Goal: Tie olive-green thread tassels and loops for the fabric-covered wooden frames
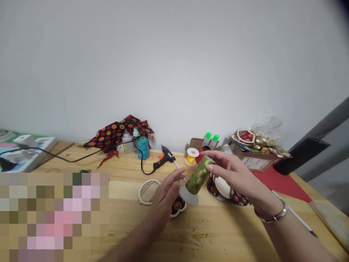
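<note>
My right hand grips the upper end of a spool of olive-green thread, thumb on one side and fingers on the other. The spool is tilted above the table, its wide white base pointing down to the left. Beside that base is my left hand, its fingers stretched out and no object visible in them. Under and behind the left hand lie a round pale wooden frame with a lattice and a dark scalloped piece with a light edge, partly covered.
Behind the hands are a black glue gun, a teal thread cone, a yellow spool and patterned fabric. A cardboard box of trinkets stands right, near a black roll and red sheet. The lower left is pixelated.
</note>
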{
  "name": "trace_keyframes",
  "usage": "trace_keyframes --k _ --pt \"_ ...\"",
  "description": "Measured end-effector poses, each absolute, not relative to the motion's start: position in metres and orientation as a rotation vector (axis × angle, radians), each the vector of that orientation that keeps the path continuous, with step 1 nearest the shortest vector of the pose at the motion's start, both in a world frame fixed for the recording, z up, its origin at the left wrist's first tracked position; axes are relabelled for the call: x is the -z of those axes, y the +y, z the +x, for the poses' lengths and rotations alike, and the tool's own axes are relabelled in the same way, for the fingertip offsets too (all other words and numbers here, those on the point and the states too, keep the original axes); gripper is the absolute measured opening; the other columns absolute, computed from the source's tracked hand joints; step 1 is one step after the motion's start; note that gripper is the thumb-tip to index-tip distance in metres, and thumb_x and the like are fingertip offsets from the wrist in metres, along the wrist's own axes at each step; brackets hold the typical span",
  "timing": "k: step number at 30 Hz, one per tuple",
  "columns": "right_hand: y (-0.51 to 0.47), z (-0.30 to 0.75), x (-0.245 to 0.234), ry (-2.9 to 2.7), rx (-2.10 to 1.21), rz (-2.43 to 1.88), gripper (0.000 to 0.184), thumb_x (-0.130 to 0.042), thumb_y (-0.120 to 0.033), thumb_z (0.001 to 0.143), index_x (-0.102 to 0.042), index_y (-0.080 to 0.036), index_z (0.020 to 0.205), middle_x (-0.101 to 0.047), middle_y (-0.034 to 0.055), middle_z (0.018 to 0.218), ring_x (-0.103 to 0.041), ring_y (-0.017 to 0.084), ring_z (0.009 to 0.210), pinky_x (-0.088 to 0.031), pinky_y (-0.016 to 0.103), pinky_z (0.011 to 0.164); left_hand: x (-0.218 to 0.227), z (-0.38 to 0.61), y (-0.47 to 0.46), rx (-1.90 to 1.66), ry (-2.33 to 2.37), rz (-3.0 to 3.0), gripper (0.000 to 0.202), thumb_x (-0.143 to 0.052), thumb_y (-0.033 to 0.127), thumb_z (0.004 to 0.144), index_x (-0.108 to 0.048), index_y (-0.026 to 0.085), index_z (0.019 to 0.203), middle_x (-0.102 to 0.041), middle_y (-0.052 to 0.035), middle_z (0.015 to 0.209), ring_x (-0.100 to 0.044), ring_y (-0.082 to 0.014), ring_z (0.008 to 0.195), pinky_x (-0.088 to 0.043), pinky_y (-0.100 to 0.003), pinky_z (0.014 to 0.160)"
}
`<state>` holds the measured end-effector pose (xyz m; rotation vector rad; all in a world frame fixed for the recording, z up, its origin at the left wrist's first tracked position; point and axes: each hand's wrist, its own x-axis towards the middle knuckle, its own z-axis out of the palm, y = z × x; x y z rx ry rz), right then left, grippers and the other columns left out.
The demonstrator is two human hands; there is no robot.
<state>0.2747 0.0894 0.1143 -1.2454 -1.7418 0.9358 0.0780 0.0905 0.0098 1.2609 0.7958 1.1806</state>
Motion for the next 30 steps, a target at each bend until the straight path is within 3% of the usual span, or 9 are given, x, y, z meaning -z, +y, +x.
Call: trace_keyframes --k 4,8,10,13,14,16,19,24,30 --pt "0.086 0.265 -0.106 -1.894 -0.691 -1.310 0.026 -0.058 -0.025 0.082 -0.060 -0.021 0.107 -0.064 0.0041 0.097 -0.057 0.019 0.085 -0.047 0.034 0.075 -0.011 0.077 0.092 -1.160 0.679 1.168 0.051 -0.061 0.049 0.079 -0.059 0.016 0.118 -0.062 -0.0129 0.123 -0.054 -0.0298 0.115 -0.042 -0.039 0.095" --pt "0.080 0.261 -0.110 -1.803 -0.720 -1.262 0.028 -0.058 -0.027 0.083 -0.058 -0.020 0.110 -0.063 0.0048 0.098 -0.058 0.019 0.087 -0.048 0.033 0.074 -0.019 0.079 0.096 -1.205 0.704 0.865 0.064 -0.041 0.063 0.083 -0.048 0.018 0.127 -0.052 -0.0137 0.136 -0.052 -0.0281 0.119 -0.043 -0.039 0.093" --pt "0.078 0.261 -0.115 -1.703 -0.751 -1.212 0.029 -0.059 -0.028 0.082 -0.058 -0.020 0.110 -0.064 0.0049 0.098 -0.058 0.018 0.085 -0.049 0.031 0.072 -0.022 0.080 0.096 -1.085 0.577 0.762 0.076 -0.029 0.073 0.079 -0.048 0.017 0.127 -0.054 -0.0160 0.133 -0.055 -0.0294 0.115 -0.046 -0.041 0.088" --pt "0.080 0.264 -0.118 -1.590 -0.706 -1.162 0.029 -0.059 -0.031 0.082 -0.057 -0.020 0.108 -0.064 0.0049 0.098 -0.059 0.018 0.083 -0.049 0.030 0.069 -0.021 0.084 0.092 -0.880 0.488 0.743 0.073 -0.043 0.074 0.073 -0.058 0.014 0.112 -0.070 -0.0162 0.101 -0.067 -0.0216 0.069 -0.049 -0.033 0.059" --pt "0.082 0.267 -0.118 -1.579 -0.647 -1.166 0.029 -0.059 -0.031 0.082 -0.056 -0.020 0.109 -0.064 0.0051 0.099 -0.059 0.018 0.084 -0.048 0.030 0.070 -0.019 0.086 0.090 -0.851 0.507 0.756 0.063 -0.053 0.067 0.072 -0.061 0.014 0.105 -0.072 -0.0116 0.081 -0.060 -0.0144 0.050 -0.043 -0.026 0.047" --pt "0.087 0.274 -0.114 -1.626 -0.450 -1.231 0.029 -0.056 -0.029 0.084 -0.055 -0.020 0.111 -0.062 0.0059 0.102 -0.059 0.019 0.088 -0.048 0.032 0.074 -0.017 0.089 0.086 -0.861 0.577 0.770 0.039 -0.065 0.050 0.074 -0.063 0.014 0.089 -0.056 0.0031 0.048 -0.032 -0.0040 0.032 -0.023 -0.018 0.036" --pt "0.098 0.285 -0.104 -1.804 -0.142 -1.393 0.026 -0.053 -0.023 0.084 -0.056 -0.019 0.110 -0.060 0.0072 0.102 -0.057 0.021 0.091 -0.046 0.035 0.080 -0.023 0.089 0.081 -0.938 0.646 0.753 0.027 -0.066 0.041 0.076 -0.058 0.015 0.073 -0.032 0.0125 0.039 -0.016 -0.0019 0.033 -0.011 -0.017 0.036" --pt "0.117 0.290 -0.080 -1.967 -0.142 -1.468 0.025 -0.053 -0.015 0.081 -0.059 -0.017 0.106 -0.059 0.0082 0.100 -0.057 0.022 0.089 -0.045 0.036 0.082 -0.059 0.072 0.067 -0.997 0.744 0.754 0.022 -0.066 0.034 0.076 -0.061 0.013 0.080 -0.035 0.0109 0.041 -0.019 -0.0025 0.037 -0.010 -0.018 0.039" --pt "0.134 0.287 -0.059 -2.083 -0.290 -1.416 0.048 -0.048 -0.002 0.075 -0.056 -0.019 0.119 -0.057 0.0075 0.113 -0.055 0.020 0.101 -0.042 0.033 0.090 -0.076 0.046 0.054 -1.073 0.806 0.705 0.020 -0.068 0.030 0.074 -0.064 0.012 0.083 -0.038 0.0095 0.041 -0.019 -0.0029 0.039 -0.012 -0.018 0.040"
